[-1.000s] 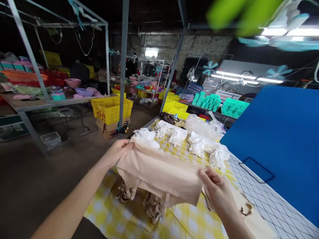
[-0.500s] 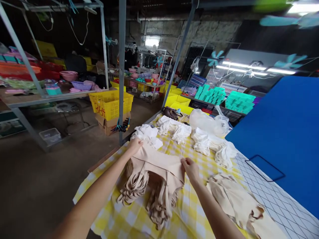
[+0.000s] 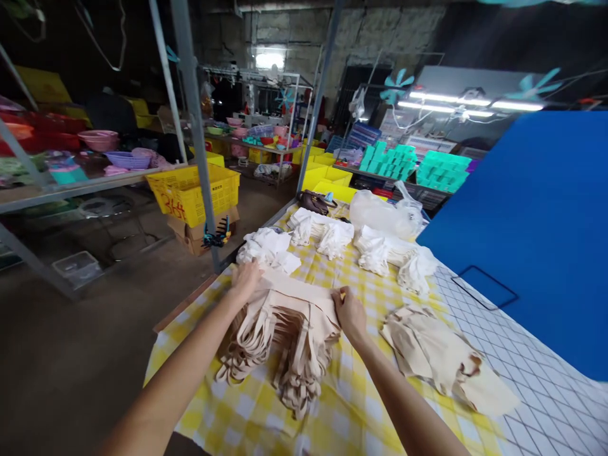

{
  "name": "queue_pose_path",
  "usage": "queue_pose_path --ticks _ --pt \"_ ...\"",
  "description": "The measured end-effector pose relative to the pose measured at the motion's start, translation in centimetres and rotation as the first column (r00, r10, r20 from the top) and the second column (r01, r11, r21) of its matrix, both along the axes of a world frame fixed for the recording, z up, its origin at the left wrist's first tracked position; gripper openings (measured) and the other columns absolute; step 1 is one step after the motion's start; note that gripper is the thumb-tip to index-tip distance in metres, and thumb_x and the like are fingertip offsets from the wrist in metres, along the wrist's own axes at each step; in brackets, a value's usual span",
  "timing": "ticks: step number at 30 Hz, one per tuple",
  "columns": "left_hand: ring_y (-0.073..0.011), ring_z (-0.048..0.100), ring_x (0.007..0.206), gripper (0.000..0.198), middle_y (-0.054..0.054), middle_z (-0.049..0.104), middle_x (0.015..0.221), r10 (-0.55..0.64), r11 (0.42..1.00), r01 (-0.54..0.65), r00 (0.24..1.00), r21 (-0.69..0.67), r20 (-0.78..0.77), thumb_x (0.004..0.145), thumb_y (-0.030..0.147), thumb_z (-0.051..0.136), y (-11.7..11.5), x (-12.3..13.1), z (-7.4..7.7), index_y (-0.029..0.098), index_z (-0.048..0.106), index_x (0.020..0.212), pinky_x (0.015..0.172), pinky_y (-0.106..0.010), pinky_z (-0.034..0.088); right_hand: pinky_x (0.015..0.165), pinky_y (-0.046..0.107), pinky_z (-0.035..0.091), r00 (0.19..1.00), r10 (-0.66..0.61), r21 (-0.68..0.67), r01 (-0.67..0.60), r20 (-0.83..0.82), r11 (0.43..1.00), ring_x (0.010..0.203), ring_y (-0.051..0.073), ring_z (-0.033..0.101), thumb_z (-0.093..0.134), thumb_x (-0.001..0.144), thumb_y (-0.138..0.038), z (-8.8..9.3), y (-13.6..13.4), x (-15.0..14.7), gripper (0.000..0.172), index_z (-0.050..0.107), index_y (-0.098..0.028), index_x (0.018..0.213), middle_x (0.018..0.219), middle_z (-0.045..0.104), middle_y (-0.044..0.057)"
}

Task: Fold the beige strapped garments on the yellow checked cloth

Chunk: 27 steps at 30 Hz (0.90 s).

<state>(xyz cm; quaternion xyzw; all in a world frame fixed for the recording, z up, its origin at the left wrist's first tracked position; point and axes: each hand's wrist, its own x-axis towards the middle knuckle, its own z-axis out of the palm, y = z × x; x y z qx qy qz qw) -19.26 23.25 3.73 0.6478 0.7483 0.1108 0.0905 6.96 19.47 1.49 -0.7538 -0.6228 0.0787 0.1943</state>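
Note:
A thick stack of beige strappy garments lies on the yellow-and-white checked cloth, its looped straps hanging toward me. My left hand is closed at the far left corner of the top garment, fingertips partly hidden. At the right edge, my right hand pinches the same garment between thumb and curled fingers. The top piece lies flat along the stack, stretched between both hands. To the right rests a loose, crumpled pile of beige fabric pieces, touched by neither hand.
White garment stacks and a crumpled white heap lie beyond my hands. Behind them are a clear plastic bag and a dark handbag. A blue board stands right; a metal post rises left near a yellow crate.
Both hands have lowered the top beige garment onto the stack, and its straps now hang in line with the others. The view has shifted slightly.

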Motion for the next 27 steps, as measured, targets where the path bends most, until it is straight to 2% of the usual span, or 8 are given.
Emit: queue_pose_path --ticks 3,7,12,14,17,22,24,27 --pt "-0.0288 0.062 0.088 0.040 -0.019 0.064 0.094 0.033 0.998 -0.026 0.989 0.049 -0.142 0.086 0.035 0.043 -1.3 0.1 1.5 0.010 0.049 0.117 0.068 -0.033 0.046 0.063 0.027 0.037 1.000 -0.013 0.001 0.013 0.022 1.000 0.074 0.020 0.060 0.039 0.089 -0.034 -0.2 -1.2 2.2 0.031 0.049 -0.018 0.113 0.080 0.065 0.006" --pt "-0.0303 0.060 0.092 0.035 -0.018 0.062 0.099 0.033 0.972 0.022 0.973 0.234 -0.228 0.085 0.033 0.042 -4.1 0.7 4.2 0.010 0.053 0.110 0.070 -0.035 0.047 0.074 0.029 0.039 0.988 -0.136 0.022 0.135 0.074 0.991 0.094 0.022 0.055 0.042 0.086 -0.026 0.2 -3.6 8.5 0.031 0.050 -0.015 0.113 0.101 0.059 0.011" --pt "-0.0230 0.060 0.088 0.030 -0.010 0.063 0.097 -0.224 0.902 0.225 0.974 0.370 -0.047 0.084 0.028 0.044 -7.7 4.1 5.9 0.015 0.055 0.109 0.077 -0.030 0.045 0.080 0.037 0.037 0.945 -0.305 0.007 0.306 0.122 0.952 0.106 0.031 0.045 0.045 0.082 -0.026 0.4 -6.3 16.0 0.031 0.055 -0.011 0.107 0.110 0.051 0.018" --pt "-0.0192 0.060 0.082 0.026 -0.006 0.064 0.091 -0.401 0.863 0.346 0.912 0.367 0.084 0.084 0.026 0.045 -9.2 6.7 5.5 0.017 0.057 0.105 0.075 -0.027 0.045 0.079 0.037 0.037 0.951 -0.286 -0.021 0.290 0.118 0.957 0.104 0.031 0.046 0.051 0.078 -0.028 0.2 -6.8 17.3 0.027 0.059 -0.013 0.099 0.107 0.053 0.017" --pt "-0.0154 0.059 0.074 0.022 -0.003 0.064 0.085 -0.619 0.782 0.541 0.734 0.310 0.281 0.084 0.024 0.046 -11.9 11.1 3.8 0.018 0.059 0.101 0.070 -0.024 0.044 0.077 0.034 0.037 0.966 -0.244 -0.032 0.247 0.086 0.968 0.103 0.028 0.046 0.053 0.076 -0.021 -0.1 -7.1 17.8 0.013 0.062 -0.016 0.083 0.104 0.057 0.014" --pt "-0.0150 0.058 0.073 0.021 -0.003 0.064 0.084 -0.722 0.627 0.757 0.473 0.187 0.505 0.082 0.024 0.050 -15.3 17.1 0.1 0.017 0.061 0.099 0.068 -0.024 0.044 0.069 0.031 0.038 0.962 -0.263 -0.008 0.263 -0.071 0.965 0.083 0.023 0.055 0.043 0.078 -0.020 1.1 -8.1 18.9 0.015 0.057 -0.017 0.073 0.082 0.063 0.010" --pt "-0.0153 0.058 0.077 0.025 -0.003 0.063 0.089 -0.687 0.630 0.762 0.458 0.149 0.564 0.080 0.024 0.052 -15.3 19.2 -1.1 0.017 0.059 0.103 0.069 -0.025 0.045 0.065 0.029 0.039 0.951 -0.266 -0.001 0.270 -0.158 0.963 0.075 0.020 0.056 0.043 0.077 -0.026 1.9 -8.9 19.8 0.015 0.054 -0.018 0.071 0.077 0.064 0.008" --pt "-0.0166 0.058 0.089 0.036 -0.006 0.057 0.105 -0.586 0.738 0.666 0.557 0.104 0.588 0.077 0.021 0.054 -13.6 22.9 -2.6 0.017 0.054 0.113 0.077 -0.026 0.045 0.062 0.028 0.040 0.925 -0.260 0.007 0.273 -0.277 0.962 0.071 0.019 0.059 0.045 0.074 -0.032 2.5 -10.8 21.0 0.016 0.050 -0.019 0.068 0.075 0.065 0.006"
